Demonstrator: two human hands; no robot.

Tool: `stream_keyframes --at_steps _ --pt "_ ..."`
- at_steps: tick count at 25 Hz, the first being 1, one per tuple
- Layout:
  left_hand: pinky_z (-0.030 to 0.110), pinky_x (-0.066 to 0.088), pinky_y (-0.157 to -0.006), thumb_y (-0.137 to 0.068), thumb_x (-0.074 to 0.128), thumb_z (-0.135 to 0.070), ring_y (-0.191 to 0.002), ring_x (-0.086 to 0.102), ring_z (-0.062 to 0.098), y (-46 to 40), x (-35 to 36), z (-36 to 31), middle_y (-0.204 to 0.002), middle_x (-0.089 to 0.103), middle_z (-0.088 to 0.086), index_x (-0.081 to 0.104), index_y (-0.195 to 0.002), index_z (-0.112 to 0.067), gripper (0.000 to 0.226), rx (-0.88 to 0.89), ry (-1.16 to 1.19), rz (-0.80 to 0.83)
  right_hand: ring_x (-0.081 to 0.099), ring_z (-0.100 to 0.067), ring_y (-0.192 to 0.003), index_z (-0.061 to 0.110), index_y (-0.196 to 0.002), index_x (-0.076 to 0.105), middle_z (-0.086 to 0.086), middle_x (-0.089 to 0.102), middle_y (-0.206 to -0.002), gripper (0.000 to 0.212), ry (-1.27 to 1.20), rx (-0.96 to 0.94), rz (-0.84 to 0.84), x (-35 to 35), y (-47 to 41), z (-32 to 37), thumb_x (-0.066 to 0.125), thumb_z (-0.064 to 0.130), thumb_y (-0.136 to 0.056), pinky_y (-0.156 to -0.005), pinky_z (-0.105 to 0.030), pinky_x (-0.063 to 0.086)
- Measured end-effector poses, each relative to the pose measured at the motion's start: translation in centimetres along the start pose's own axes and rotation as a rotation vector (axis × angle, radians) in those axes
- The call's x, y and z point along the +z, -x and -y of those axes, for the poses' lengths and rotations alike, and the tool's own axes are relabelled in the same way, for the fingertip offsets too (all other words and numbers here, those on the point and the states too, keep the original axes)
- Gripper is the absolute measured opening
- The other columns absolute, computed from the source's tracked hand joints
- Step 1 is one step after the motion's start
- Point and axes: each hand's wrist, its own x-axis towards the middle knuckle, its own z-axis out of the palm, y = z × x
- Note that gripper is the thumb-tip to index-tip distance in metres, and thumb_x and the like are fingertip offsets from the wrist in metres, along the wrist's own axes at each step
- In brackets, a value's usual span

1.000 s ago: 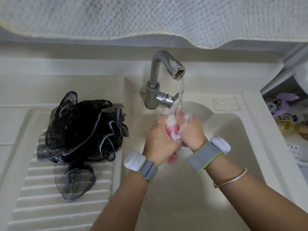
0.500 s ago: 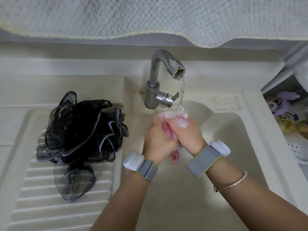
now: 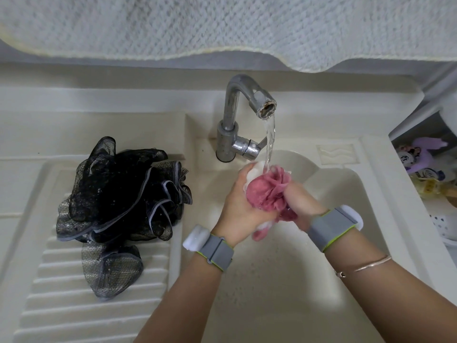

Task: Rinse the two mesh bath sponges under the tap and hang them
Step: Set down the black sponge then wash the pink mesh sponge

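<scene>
Fingers (image 3: 249,174) of both hands grip the pink sponge (image 3: 268,190) between them under the tap (image 3: 237,115); black sponge (image 3: 123,194) lies apart.

pink sponge (image 3: 265,191): partly hidden by both hands | towel (image 3: 222,23): cut off at top edge | shelf items (image 3: 425,169): blurred, cropped right

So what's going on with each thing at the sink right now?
Silver metal tap: on, water running.
Pink mesh bath sponge: gripped under the stream, foamy.
Black mesh bath sponge: lying on the ribbed washboard.
Left hand: gripping pink sponge.
Right hand: gripping pink sponge.
</scene>
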Motion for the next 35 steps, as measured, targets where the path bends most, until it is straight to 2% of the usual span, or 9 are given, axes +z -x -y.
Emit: stream_keyframes --at_steps 3,5,8,17,22,24,28,31,35 --pt "0.021 0.055 -0.065 -0.064 0.081 -0.011 -0.070 0.066 0.001 -0.1 -0.3 -0.7 -0.083 0.067 -0.011 0.049 -0.094 -0.042 0.054 -0.118 -0.111 -0.174 0.059 0.002 -0.060 0.024 -0.135 0.042 0.006 0.054 -0.079 0.041 0.088 -0.229 -0.117 0.0 0.2 -0.9 0.048 0.036 -0.097 -0.062 -0.014 0.047" --pt "0.035 0.054 -0.049 -0.063 0.073 -0.016 -0.052 0.065 0.021 -0.5 -0.7 -0.5 -0.069 0.067 -0.007 0.054 -0.099 -0.033 0.044 -0.166 -0.104 -0.193 0.059 0.000 -0.084 0.036 -0.133 0.042 0.007 0.060 -0.089 0.048 0.241 -0.457 -0.028 0.4 0.2 -1.1 0.055 0.048 -0.089 -0.080 -0.018 0.044" --pt "0.025 0.040 -0.035 -0.075 0.061 -0.014 -0.035 0.051 0.019 -0.1 -0.1 -0.8 -0.057 0.059 -0.009 0.051 -0.096 -0.032 0.029 -0.174 -0.132 -0.196 0.060 -0.007 -0.100 0.044 -0.110 0.053 0.004 0.062 -0.100 0.053 0.427 -0.496 0.050 1.1 0.8 -1.5 0.075 0.058 -0.065 -0.089 -0.029 0.049" --pt "0.023 0.052 -0.062 -0.062 0.076 -0.019 -0.084 0.063 0.014 0.3 -0.2 -0.6 -0.094 0.063 -0.006 0.044 -0.111 -0.028 0.059 -0.084 -0.505 -0.152 0.060 -0.021 -0.076 0.016 -0.081 0.056 0.001 0.060 -0.074 0.027 0.472 -0.377 -0.164 1.9 -1.0 -1.0 0.053 0.042 -0.075 -0.068 -0.032 0.048" --pt "0.025 0.057 -0.073 -0.059 0.074 -0.023 -0.090 0.065 0.010 0.2 0.2 -0.2 -0.113 0.059 -0.005 0.035 -0.130 -0.042 0.084 -0.037 -0.215 -0.189 0.053 -0.018 -0.058 0.023 -0.065 0.050 0.006 0.055 -0.058 0.024 0.030 -0.244 -0.269 1.2 -1.3 -0.1 0.048 0.036 -0.085 -0.052 -0.024 0.043" --pt "0.027 0.057 -0.071 -0.063 0.077 -0.020 -0.084 0.069 0.010 0.0 0.1 -0.3 -0.113 0.062 0.003 0.040 -0.131 -0.025 0.078 -0.037 -0.031 -0.115 0.049 -0.015 -0.047 0.021 -0.069 0.052 0.002 0.055 -0.059 0.025 -0.196 -0.135 -0.248 0.4 -1.0 0.2 0.049 0.034 -0.090 -0.039 -0.017 0.034" --pt "0.018 0.048 -0.051 -0.086 0.065 -0.004 -0.068 0.068 0.011 -0.5 -0.5 -0.3 -0.095 0.069 0.008 0.048 -0.125 -0.007 0.043 -0.193 0.285 -0.031 0.059 -0.020 -0.062 0.016 -0.081 0.056 -0.007 0.061 -0.075 0.029 -0.152 0.003 -0.141 0.8 -0.6 -0.2 0.042 0.036 -0.097 -0.048 -0.029 0.052" --pt "0.028 0.053 -0.067 -0.085 0.064 -0.014 -0.084 0.070 0.024 -1.0 -0.6 -0.1 -0.106 0.069 0.020 0.057 -0.125 -0.006 0.041 -0.287 0.424 -0.044 0.057 -0.022 -0.072 0.019 -0.073 0.052 -0.003 0.057 -0.072 0.027 0.032 -0.067 -0.166 0.7 -1.0 -0.5 0.045 0.029 -0.097 -0.071 -0.039 0.052" --pt "0.043 0.045 -0.078 -0.071 0.069 -0.019 -0.093 0.062 0.033 -3.8 0.3 0.1 -0.119 0.059 0.032 0.066 -0.115 -0.006 0.046 -0.434 0.512 -0.150 0.053 -0.003 -0.049 0.026 -0.078 0.053 0.006 0.057 -0.064 0.010 0.105 -0.186 -0.153 0.8 -1.4 0.2 0.054 0.035 -0.082 -0.042 -0.014 0.038"
